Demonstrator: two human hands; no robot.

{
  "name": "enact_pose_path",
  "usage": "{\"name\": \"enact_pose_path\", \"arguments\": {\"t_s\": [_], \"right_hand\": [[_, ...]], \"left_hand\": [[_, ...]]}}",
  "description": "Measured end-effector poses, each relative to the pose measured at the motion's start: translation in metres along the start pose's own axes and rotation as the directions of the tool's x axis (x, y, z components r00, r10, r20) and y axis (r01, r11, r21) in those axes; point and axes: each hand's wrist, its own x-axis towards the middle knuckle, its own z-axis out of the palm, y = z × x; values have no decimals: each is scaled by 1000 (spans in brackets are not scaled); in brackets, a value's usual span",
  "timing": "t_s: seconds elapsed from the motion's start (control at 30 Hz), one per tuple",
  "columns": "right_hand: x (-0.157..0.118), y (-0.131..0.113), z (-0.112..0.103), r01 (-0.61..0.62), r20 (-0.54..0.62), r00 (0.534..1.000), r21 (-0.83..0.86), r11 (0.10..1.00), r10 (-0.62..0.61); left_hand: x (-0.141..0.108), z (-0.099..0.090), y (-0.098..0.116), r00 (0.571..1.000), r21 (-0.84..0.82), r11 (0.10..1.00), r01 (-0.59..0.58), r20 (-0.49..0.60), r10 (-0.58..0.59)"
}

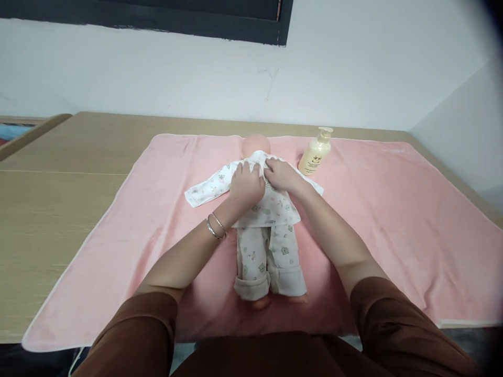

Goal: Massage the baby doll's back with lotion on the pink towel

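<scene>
A: Where is the baby doll (256,143)?

B: It lies near the middle of the pink blanket (377,220), its head toward the white wall (346,78) and its feet (261,303) toward the person.

A: What is it dressed in?

B: A white printed shirt (280,207), with sleeves (210,187) angled out to both sides, and printed trousers (251,256) with cuffs turned up. The shirt's hem overlaps the top of the trousers.

A: How is the left hand (247,186) placed?

B: It rests on the upper part of the shirt, fingers bent and slightly apart. I cannot tell whether it pinches any cloth. Two silver bangles (216,226) circle that wrist.

A: And the right hand (280,175)?

B: Just beside the left, on the shirt near the collar, fingers curled. Whether they pinch the fabric, I cannot tell either.

A: What else is close by?

B: A pale yellow pump bottle (315,155) stands on the blanket, near the sleeve on the right. The blanket itself covers much of a wooden table (58,209).
</scene>
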Motion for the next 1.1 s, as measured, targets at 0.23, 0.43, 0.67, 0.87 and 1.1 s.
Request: {"name": "enact_pose_path", "arguments": {"t_s": [0.23, 0.43, 0.67, 0.87, 1.1], "right_hand": [[-4, -1, 0, 27, -32, 999, 18, 999, -27], [-10, -27, 21, 45, -64, 996, -230, 972, -61], [10, 15, 3, 57, -57, 997, 118, 991, -50], [-13, -18, 16, 13, -50, 998, -227, 974, -26], [-10, -19, 21, 21, -87, 996, -184, 983, -38]], "left_hand": [[9, -5, -12, 998, -129, 990, -54, 20, 57], [29, -7, -34, 998, -172, 985, -19, 49, 28], [-7, 1, 7, 1000, 0, 1000, -18, 3, 18], [12, -11, -15, 997, -108, 994, -31, 68, 39], [22, -8, -31, 995, -96, 993, 63, 81, -55]]}}
